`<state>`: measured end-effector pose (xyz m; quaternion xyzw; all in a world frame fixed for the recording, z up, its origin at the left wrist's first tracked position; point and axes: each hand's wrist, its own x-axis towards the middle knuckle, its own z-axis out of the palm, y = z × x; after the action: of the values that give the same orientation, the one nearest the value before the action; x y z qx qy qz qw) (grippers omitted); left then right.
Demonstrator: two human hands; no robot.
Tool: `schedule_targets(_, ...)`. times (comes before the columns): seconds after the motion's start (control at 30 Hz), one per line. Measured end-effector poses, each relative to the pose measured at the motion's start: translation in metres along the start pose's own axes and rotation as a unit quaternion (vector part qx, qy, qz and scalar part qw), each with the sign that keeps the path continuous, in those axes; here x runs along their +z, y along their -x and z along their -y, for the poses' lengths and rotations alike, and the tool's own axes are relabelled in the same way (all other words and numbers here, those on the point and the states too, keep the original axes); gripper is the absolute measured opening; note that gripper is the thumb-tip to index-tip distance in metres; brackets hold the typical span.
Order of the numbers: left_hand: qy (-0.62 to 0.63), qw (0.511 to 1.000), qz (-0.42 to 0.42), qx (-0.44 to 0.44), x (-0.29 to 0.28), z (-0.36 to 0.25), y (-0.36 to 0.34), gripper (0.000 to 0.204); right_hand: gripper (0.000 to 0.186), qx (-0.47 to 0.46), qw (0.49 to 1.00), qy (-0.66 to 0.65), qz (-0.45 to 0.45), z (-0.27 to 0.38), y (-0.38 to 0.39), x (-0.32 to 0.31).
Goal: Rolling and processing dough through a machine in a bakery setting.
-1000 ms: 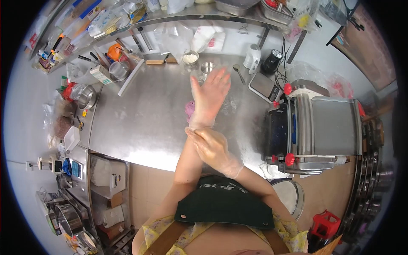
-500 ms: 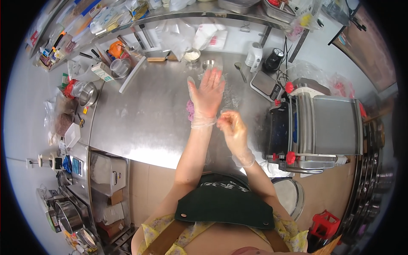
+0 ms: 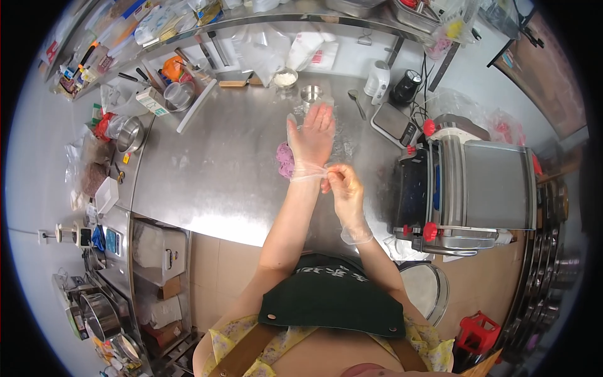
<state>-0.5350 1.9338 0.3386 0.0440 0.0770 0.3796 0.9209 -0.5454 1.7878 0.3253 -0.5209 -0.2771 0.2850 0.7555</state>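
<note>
Fingertips of the right hand [image 3: 345, 190] pinch the clear glove [image 3: 308, 171] by its cuff's three o'clock edge — exact contact hard to make out — and the left hand [image 3: 312, 139] inside is open, fingers straight. At that palm's eight o'clock, purple dough [image 3: 284, 161] sits on the steel worktable [image 3: 207, 157], partly hidden.

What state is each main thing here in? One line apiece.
Left hand: gloved, open, fingers extended.
Right hand: gloved, pinching left glove cuff.
Left glove cuff: stretched toward right hand.
Purple lump: uncovered.
Bowl: upright, holding white contents.
Spoon: lying flat.
White appliance: standing upright.
</note>
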Motion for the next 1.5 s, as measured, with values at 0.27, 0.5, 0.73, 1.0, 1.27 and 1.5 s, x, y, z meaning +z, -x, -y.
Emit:
schedule_targets(0.27, -0.038, 0.999, -0.015, 0.015, 0.006, 0.009, 0.008, 0.078, 0.024, -0.225, 0.886, 0.401, -0.056, 0.018, -0.002, 0.005)
schedule_targets(0.5, -0.099, 0.994, 0.006, 0.042, -0.019, 0.005, 0.000, 0.079, 0.009, -0.063, 0.996, 0.057, -0.032, 0.003, -0.004, 0.001)
schedule_targets(0.73, 0.034, 0.973, 0.221, -0.052, 0.017, -0.021, 0.024, 0.081, 0.013, -0.122, 0.982, 0.110, 0.089, 0.011, 0.016, 0.013)
schedule_targets(1.0, -0.160, 0.980, 0.104, 0.055, 0.031, -0.023, 0.010, 0.071, 0.015, -0.210, 0.955, 0.199, 0.064, 0.007, 0.016, 0.020)
schedule_targets(1.27, -0.857, 0.423, -0.002, 0.294, 0.020, -0.019, 0.000, 0.070, 0.026, -0.282, 0.886, 0.368, -0.023, 0.025, -0.010, 0.027)
schedule_targets(1.5, -0.945, 0.155, -0.023, 0.288, -0.001, -0.015, -0.007, 0.068, 0.014, -0.260, 0.872, 0.414, 0.013, 0.051, -0.004, 0.044)
